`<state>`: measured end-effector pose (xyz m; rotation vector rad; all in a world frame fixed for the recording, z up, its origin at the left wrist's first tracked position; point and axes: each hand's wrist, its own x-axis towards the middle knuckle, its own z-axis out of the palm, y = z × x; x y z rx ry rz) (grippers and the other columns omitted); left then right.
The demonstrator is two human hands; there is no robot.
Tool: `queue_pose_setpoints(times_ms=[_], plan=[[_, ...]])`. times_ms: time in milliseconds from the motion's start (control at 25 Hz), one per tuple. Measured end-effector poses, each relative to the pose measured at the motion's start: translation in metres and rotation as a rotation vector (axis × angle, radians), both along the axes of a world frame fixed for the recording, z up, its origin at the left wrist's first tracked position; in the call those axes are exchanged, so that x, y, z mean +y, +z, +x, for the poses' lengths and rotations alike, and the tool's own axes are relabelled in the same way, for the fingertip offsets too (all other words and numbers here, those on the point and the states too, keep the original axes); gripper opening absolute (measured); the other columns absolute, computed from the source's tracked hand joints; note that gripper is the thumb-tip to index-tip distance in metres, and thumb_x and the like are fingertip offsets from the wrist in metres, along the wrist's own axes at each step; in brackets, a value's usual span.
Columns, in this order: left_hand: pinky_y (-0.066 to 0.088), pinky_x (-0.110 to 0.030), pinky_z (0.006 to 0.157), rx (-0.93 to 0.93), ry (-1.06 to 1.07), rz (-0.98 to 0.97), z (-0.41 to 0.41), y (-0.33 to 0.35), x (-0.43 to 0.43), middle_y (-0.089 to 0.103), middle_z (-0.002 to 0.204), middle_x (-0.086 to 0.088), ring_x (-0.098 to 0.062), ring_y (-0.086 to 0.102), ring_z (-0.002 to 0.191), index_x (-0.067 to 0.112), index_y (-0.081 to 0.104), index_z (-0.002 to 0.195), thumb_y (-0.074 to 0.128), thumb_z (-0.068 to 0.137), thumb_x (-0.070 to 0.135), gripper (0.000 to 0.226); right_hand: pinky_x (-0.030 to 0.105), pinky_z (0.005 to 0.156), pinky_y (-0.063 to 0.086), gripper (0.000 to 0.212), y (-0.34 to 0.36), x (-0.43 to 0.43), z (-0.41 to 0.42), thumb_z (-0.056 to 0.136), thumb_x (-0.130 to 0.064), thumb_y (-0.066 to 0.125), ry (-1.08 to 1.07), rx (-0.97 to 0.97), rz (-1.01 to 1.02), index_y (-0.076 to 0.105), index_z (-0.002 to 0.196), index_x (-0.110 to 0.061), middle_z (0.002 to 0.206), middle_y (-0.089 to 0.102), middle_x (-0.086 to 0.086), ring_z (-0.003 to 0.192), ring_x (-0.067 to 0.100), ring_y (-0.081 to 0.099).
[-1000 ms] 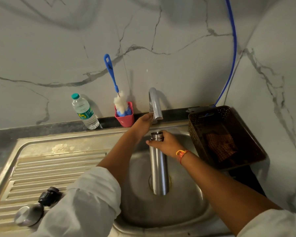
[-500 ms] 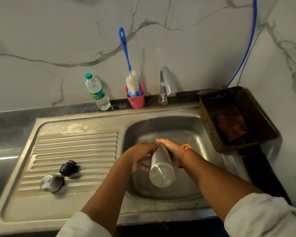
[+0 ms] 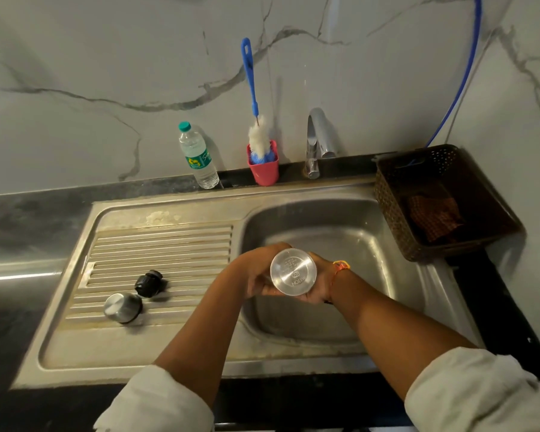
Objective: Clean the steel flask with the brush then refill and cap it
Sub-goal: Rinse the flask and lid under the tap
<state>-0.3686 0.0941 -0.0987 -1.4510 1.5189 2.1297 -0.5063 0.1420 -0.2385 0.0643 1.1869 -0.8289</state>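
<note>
I hold the steel flask (image 3: 293,272) over the sink basin (image 3: 365,232), its round base turned up toward me and its mouth hidden below. My left hand (image 3: 256,271) wraps it from the left and my right hand (image 3: 320,283) grips it from the right. The bottle brush (image 3: 256,135), blue handle and white bristles, stands in a pink cup (image 3: 263,169) at the wall. On the ribbed drainboard (image 3: 156,254) lie the steel outer cap (image 3: 122,307) and the black inner stopper (image 3: 148,283).
The tap (image 3: 317,141) stands behind the basin with no water visibly running. A plastic water bottle (image 3: 198,157) leans by the wall. A brown basket (image 3: 443,201) holding a checked cloth sits right of the sink, a blue hose above it.
My left hand left the tap and joined the right on the flask. The flask came away from under the tap and tipped from upright to base up over the basin.
</note>
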Motion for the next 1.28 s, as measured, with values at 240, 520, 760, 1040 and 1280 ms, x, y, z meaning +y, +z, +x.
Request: queue_pose_setpoints(times_ms=[240, 520, 760, 1040, 1280], plan=[[0.061, -0.046, 0.091, -0.064, 0.136, -0.046, 0.032, 0.002, 0.004, 0.076, 0.106, -0.019, -0.034, 0.074, 0.097, 0.009, 0.064, 0.116, 0.069, 0.091, 0.053, 0.051, 0.045, 0.090, 0.056, 0.064, 0.077, -0.009, 0.019, 0.082, -0.063, 0.062, -0.033, 0.163, 0.004, 0.066, 0.123, -0.013, 0.114, 0.072, 0.015, 0.102, 0.030, 0.069], [0.062, -0.042, 0.086, -0.039, 0.166, 0.001, 0.058, 0.014, 0.010, 0.075, 0.108, -0.015, -0.029, 0.074, 0.095, 0.014, 0.061, 0.123, 0.074, 0.084, 0.057, 0.060, 0.049, 0.085, 0.058, 0.057, 0.105, -0.036, 0.038, 0.085, -0.067, 0.058, 0.000, 0.362, -0.019, 0.063, 0.113, -0.017, 0.108, 0.071, 0.013, 0.098, 0.031, 0.070], [0.064, -0.040, 0.068, 0.256, 0.482, 0.347, 0.070, 0.017, 0.005, 0.074, 0.096, -0.019, -0.028, 0.074, 0.073, 0.002, 0.059, 0.131, 0.060, 0.099, 0.041, 0.051, 0.034, 0.065, 0.055, 0.022, 0.125, -0.015, 0.044, 0.104, -0.034, 0.045, 0.252, 0.624, -0.222, 0.055, 0.120, -0.022, 0.103, 0.063, 0.004, 0.084, 0.022, 0.063], [0.063, -0.038, 0.074, 0.464, 0.704, 0.370, 0.079, 0.013, 0.006, 0.073, 0.103, -0.019, -0.027, 0.074, 0.089, 0.002, 0.065, 0.118, 0.064, 0.094, 0.018, 0.029, 0.024, 0.099, 0.047, 0.039, 0.195, 0.010, 0.056, 0.096, -0.045, 0.058, 0.710, 0.858, -0.823, 0.059, 0.133, -0.033, 0.126, 0.064, -0.016, 0.115, 0.002, 0.059], [0.063, -0.030, 0.065, 0.704, 0.801, 0.311, 0.116, 0.044, -0.021, 0.071, 0.099, -0.018, -0.025, 0.074, 0.086, 0.001, 0.068, 0.107, 0.053, 0.101, 0.016, 0.022, 0.023, 0.096, 0.046, 0.087, 0.229, -0.030, 0.107, 0.065, -0.042, 0.089, 0.856, 1.243, -1.180, 0.045, 0.139, -0.036, 0.135, 0.052, -0.014, 0.118, 0.006, 0.051]])
